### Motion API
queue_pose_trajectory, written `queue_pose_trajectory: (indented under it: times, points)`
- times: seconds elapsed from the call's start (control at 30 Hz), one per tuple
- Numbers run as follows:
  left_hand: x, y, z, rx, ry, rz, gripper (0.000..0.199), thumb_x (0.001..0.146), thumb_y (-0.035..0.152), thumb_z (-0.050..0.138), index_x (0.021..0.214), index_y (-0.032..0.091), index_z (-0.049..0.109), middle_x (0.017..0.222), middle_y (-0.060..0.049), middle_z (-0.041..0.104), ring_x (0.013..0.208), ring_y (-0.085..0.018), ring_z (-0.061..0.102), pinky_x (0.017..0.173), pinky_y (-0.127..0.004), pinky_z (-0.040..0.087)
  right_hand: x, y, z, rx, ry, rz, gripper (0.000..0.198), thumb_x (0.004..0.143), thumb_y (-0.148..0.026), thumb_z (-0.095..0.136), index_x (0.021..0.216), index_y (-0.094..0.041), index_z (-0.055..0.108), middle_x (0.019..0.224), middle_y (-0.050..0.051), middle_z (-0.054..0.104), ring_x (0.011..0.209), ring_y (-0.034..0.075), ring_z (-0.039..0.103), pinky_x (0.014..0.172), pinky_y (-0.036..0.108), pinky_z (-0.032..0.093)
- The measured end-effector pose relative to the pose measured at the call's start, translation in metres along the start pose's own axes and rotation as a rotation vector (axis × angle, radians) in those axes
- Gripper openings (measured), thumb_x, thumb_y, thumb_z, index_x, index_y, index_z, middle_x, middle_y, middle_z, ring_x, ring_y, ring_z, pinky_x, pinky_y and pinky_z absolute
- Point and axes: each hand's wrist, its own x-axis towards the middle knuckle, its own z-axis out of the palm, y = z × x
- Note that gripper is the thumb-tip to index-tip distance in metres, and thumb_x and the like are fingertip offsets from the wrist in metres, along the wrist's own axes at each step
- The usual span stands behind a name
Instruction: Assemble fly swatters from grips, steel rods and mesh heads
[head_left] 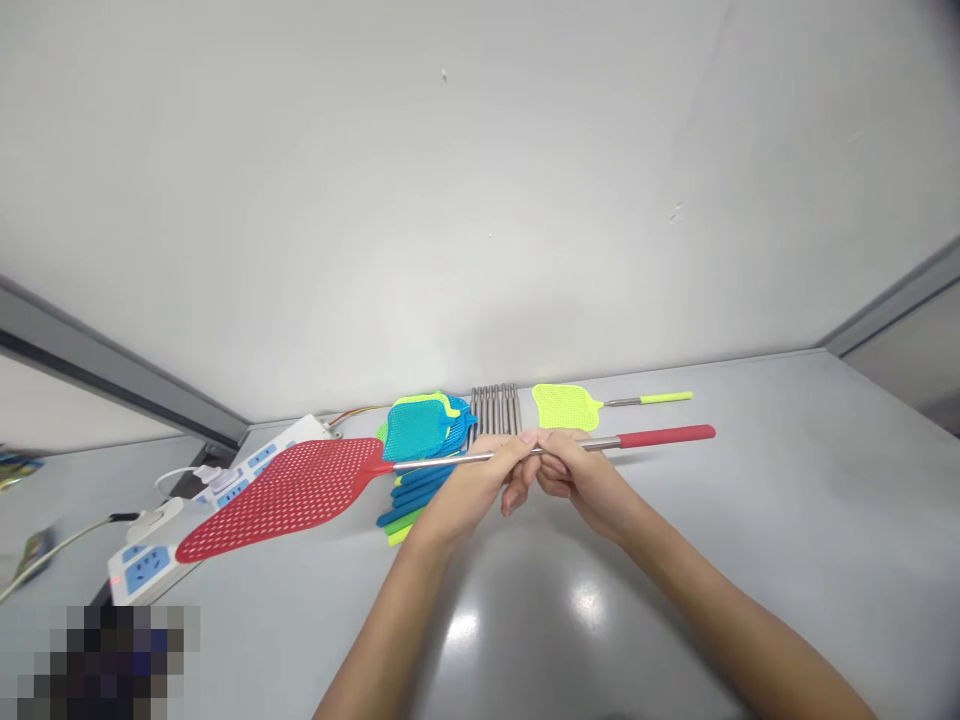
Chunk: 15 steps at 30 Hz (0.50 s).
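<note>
A red fly swatter (289, 495) with a metal shaft and a red grip is held level above the table, its perforated head to the left. My left hand (499, 470) is closed round the shaft near the middle. Right beside it, my right hand (574, 465) is closed on the thicker part of the shaft, left of the red grip. The two hands touch, and some fingers are hidden. Behind them lie a pile of blue and green swatters (416, 430), a row of metal rods (495, 410) and a yellow-green swatter (566, 407).
White power strips (146, 570) with blue sockets and plugged-in cables lie at the left, partly under the red head. A white wall (480, 200) closes off the back of the grey table (750, 520). A blurred-out patch covers the lower left corner.
</note>
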Motion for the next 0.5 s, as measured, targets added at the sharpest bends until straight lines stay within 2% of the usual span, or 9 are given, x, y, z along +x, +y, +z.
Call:
queue_pose_trajectory:
  times: [0.17, 0.5]
  points:
    - [0.001, -0.004, -0.002, -0.018, -0.03, -0.039, 0.038, 0.082, 0.039, 0.035, 0.051, 0.017, 0.036, 0.037, 0.007, 0.027, 0.038, -0.007, 0.03, 0.042, -0.022, 0.026, -0.001, 0.005, -0.009, -0.001, 0.017, 0.018, 0.04, 0.078, -0.028, 0.044, 0.046, -0.019, 0.023, 0.045, -0.007, 0.017, 0.043, 0.007, 0.016, 0.044, 0.027, 0.012]
    - [-0.005, -0.033, -0.004, -0.053, -0.036, -0.063, 0.036, 0.082, 0.034, 0.038, 0.051, 0.018, 0.032, 0.042, 0.007, 0.027, 0.038, -0.006, 0.029, 0.04, -0.021, 0.024, -0.013, 0.027, -0.015, 0.02, 0.084, 0.138, 0.039, 0.077, -0.027, 0.046, 0.047, -0.019, 0.023, 0.045, -0.008, 0.015, 0.042, 0.007, 0.015, 0.044, 0.027, 0.011]
